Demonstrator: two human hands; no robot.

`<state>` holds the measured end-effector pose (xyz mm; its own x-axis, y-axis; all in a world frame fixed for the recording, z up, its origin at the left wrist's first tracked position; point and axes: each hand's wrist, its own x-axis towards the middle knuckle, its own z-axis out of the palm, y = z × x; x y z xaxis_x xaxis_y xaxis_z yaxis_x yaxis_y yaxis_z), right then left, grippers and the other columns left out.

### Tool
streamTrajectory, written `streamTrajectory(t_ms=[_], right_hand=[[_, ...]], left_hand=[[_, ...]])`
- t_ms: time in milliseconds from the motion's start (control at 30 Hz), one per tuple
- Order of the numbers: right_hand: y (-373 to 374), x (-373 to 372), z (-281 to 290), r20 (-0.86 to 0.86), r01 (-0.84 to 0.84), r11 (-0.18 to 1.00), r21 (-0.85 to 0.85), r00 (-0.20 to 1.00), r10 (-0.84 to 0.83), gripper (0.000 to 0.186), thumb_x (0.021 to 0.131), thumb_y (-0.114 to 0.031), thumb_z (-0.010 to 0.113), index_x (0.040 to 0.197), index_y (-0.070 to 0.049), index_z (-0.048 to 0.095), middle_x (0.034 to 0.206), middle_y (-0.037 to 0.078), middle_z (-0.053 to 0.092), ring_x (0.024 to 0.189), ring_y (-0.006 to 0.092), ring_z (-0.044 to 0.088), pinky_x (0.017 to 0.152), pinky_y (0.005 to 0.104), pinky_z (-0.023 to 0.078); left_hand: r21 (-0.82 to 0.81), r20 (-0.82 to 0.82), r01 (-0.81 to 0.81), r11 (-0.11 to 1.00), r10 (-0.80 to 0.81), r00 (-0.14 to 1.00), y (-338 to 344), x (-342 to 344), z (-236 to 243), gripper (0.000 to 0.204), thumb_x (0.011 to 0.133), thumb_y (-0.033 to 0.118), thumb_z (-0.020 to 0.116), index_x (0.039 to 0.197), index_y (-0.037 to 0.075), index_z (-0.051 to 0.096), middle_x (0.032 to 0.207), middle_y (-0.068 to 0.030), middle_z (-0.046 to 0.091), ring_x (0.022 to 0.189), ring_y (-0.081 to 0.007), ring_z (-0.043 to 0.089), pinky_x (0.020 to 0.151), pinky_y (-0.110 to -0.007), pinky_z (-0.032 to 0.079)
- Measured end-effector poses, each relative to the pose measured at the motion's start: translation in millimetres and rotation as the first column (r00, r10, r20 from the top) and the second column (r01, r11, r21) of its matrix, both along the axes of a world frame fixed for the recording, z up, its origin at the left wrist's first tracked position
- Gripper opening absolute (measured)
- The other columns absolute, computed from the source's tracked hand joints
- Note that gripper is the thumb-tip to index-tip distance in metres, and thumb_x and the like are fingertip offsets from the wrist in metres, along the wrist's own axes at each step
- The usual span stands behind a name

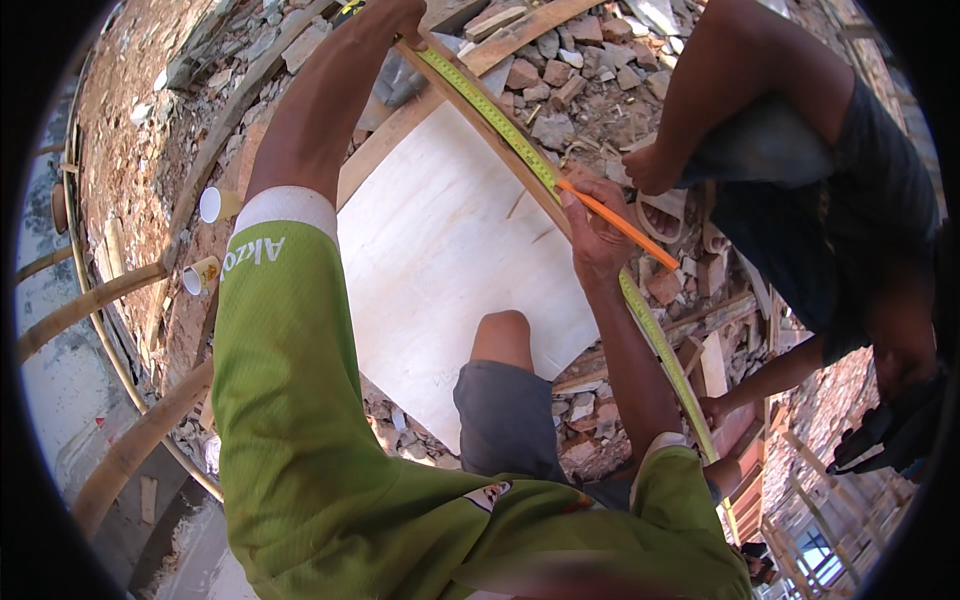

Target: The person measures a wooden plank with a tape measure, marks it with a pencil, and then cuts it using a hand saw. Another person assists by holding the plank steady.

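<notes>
At the top edge, my left hand [400, 18] is closed around the far part of a tape measure, partly cut off by the frame. The tape's yellow blade [480, 100] lies along a narrow wooden strip [455, 92] and curves on past my right forearm to the lower right. My right hand [598, 225] is closed on a flat orange pencil [620, 215], its tip at the blade's edge beside the strip. Under the strip lies a pale plywood sheet [440, 230], with my bent knee [503, 338] over its near part.
Another person [790, 150] crouches at the right, a bare foot close to my right hand and one hand [722, 408] near the blade. Broken bricks and rubble [565, 80] surround the sheet. Two paper cups [212, 205] stand at the left, near bamboo poles [95, 300].
</notes>
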<state>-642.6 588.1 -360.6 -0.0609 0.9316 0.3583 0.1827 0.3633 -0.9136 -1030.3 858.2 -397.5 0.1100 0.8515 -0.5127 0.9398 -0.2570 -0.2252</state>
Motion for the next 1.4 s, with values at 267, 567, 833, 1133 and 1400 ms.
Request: streamTrajectory(t_ms=[267,567,833,1133,1400], right_hand=[[69,-78,-23,-0.231,-0.059,0.962,-0.267,0.973,-0.005,0.014,0.093,-0.001,0.065,0.106,0.003,0.067,0.096,0.007,0.069,0.075,0.0139,0.066,0.073,0.0267,0.055],[58,-85,-64,0.175,-0.005,0.992,0.125,0.984,-0.017,0.016,0.095,-0.006,0.059,0.106,0.005,0.066,0.093,0.019,0.066,0.085,0.0313,0.067,0.075,0.0388,0.055],[67,-115,-59,-0.097,-0.066,0.992,-0.107,0.994,0.055,0.016,0.089,-0.005,0.062,0.100,0.006,0.066,0.083,0.014,0.067,0.070,0.0174,0.065,0.064,0.0313,0.053],[76,-131,-73,-0.057,0.016,0.992,-0.122,0.998,-0.023,0.012,0.086,-0.007,0.066,0.093,0.004,0.066,0.068,0.007,0.065,0.061,0.0107,0.061,0.057,0.0268,0.050],[82,-133,-70,-0.050,0.047,0.996,-0.073,0.997,-0.051,0.011,0.086,-0.007,0.065,0.088,0.003,0.067,0.069,0.007,0.066,0.060,0.0121,0.063,0.056,0.0276,0.051]], left_hand=[[-0.157,0.030,-0.080,0.984,0.086,0.996,-6,-6,1,0.061,0.060,0.062,0.083,0.087,0.008,0.078,0.081,-0.0117,0.074,0.076,-0.0300,0.070,0.066,-0.042,0.056],[0.227,0.304,-0.114,0.967,0.041,0.952,-56,-24,-20,0.046,0.067,0.046,0.083,0.086,0.005,0.077,0.082,-0.0154,0.073,0.078,-0.0312,0.071,0.065,-0.043,0.057],[0.120,0.201,-0.141,0.983,0.114,0.973,-59,-10,-5,0.047,0.072,0.046,0.082,0.088,0.002,0.075,0.084,-0.0148,0.073,0.080,-0.0312,0.071,0.068,-0.043,0.056],[0.025,0.147,-0.171,0.985,0.165,0.975,-60,11,33,0.046,0.070,0.045,0.083,0.087,0.003,0.076,0.080,-0.0139,0.074,0.077,-0.0300,0.072,0.065,-0.042,0.057],[0.075,0.162,-0.126,0.989,0.112,0.980,-63,5,25,0.047,0.069,0.044,0.083,0.090,0.003,0.076,0.083,-0.0148,0.074,0.079,-0.0309,0.072,0.066,-0.042,0.057]])
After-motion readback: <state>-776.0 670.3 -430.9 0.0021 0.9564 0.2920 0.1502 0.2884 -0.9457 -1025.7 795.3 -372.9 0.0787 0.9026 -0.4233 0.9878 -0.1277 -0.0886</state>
